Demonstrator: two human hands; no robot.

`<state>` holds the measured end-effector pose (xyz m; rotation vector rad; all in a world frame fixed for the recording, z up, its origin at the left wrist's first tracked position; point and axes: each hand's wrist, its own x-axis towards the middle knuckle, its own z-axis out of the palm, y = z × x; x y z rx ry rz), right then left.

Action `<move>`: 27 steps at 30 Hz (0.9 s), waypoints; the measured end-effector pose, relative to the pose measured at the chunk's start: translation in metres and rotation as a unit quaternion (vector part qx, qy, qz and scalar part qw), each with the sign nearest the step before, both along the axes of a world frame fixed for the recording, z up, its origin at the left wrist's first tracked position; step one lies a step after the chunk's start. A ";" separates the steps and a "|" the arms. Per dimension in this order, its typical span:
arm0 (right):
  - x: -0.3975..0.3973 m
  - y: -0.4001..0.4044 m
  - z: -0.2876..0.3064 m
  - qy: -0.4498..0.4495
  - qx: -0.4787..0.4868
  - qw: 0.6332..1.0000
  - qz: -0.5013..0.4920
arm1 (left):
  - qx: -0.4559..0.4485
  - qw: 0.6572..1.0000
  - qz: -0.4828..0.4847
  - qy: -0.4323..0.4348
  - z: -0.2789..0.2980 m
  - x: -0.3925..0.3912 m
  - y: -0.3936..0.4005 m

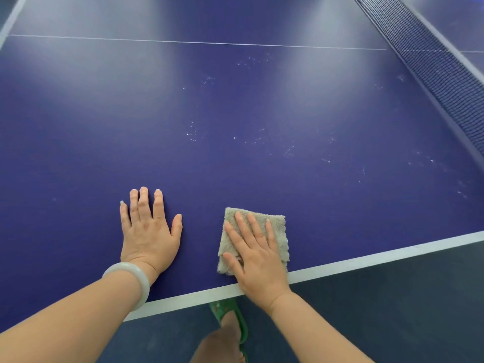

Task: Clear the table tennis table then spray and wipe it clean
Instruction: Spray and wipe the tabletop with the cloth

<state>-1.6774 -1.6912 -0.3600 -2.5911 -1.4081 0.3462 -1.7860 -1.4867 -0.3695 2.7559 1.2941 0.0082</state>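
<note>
The blue table tennis table (235, 106) fills the view, with small white droplets speckled across its middle and right. A folded beige cloth (277, 226) lies near the table's white front edge. My right hand (258, 258) presses flat on the cloth with straight fingers. My left hand (149, 229) rests flat on the bare table surface to the left of the cloth, fingers spread; a pale bangle sits on that wrist.
The dark net (432, 58) runs along the upper right. A thin white centre line (199, 42) crosses the far surface. The white edge band (366, 260) marks the table's front border, with dark floor and a foot in a green sandal (233, 320) below it.
</note>
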 end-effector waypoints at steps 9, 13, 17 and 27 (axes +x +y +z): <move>0.096 -0.081 -0.003 -0.038 -0.070 0.984 -0.162 | -0.001 1.000 -0.002 0.004 0.001 0.000 0.000; 0.094 -0.080 -0.004 -0.048 -0.070 0.983 -0.161 | -0.008 0.999 0.004 0.032 0.005 0.001 -0.001; 0.096 -0.082 -0.002 -0.052 -0.059 0.985 -0.151 | -0.041 0.998 0.033 0.046 0.016 0.022 0.005; 0.171 -0.123 -0.001 -0.015 -0.074 0.982 -0.174 | -0.004 0.998 0.015 0.053 0.006 0.111 -0.072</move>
